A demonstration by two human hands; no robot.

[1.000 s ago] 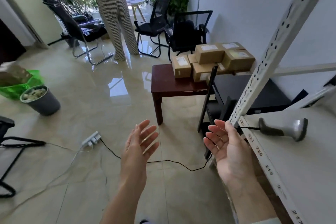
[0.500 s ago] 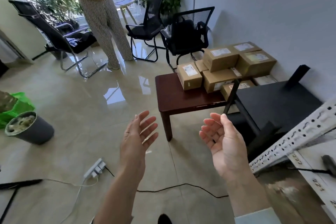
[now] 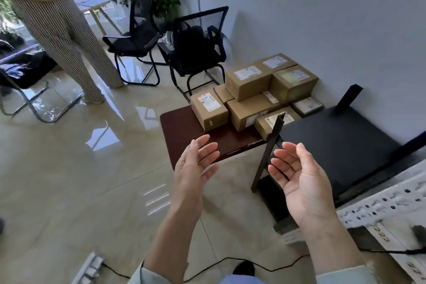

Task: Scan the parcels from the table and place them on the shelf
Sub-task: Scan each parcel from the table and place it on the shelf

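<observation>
Several brown cardboard parcels [image 3: 250, 84] with white labels are stacked on a low dark-red table [image 3: 184, 129] against the wall. One parcel [image 3: 208, 109] stands apart at the stack's left. My left hand [image 3: 193, 168] and my right hand [image 3: 299, 182] are raised side by side in front of the table, palms facing each other, fingers relaxed, holding nothing. The white shelf [image 3: 387, 205] with numbered labels shows at the lower right. A dark scanner handle [image 3: 418, 234] lies on it, mostly cut off by the frame edge.
A black stand [image 3: 341, 138] with a dark post [image 3: 268, 152] sits between the table and the shelf. Two black chairs [image 3: 196, 46] stand behind the table. A person in striped trousers [image 3: 66, 41] stands at the upper left. A black cable [image 3: 230, 263] and power strip [image 3: 88, 270] lie on the floor.
The view has swung from the shelf toward the table and come closer to the parcels. Both hands stay raised and hold nothing. The scanner has slid almost out of view.
</observation>
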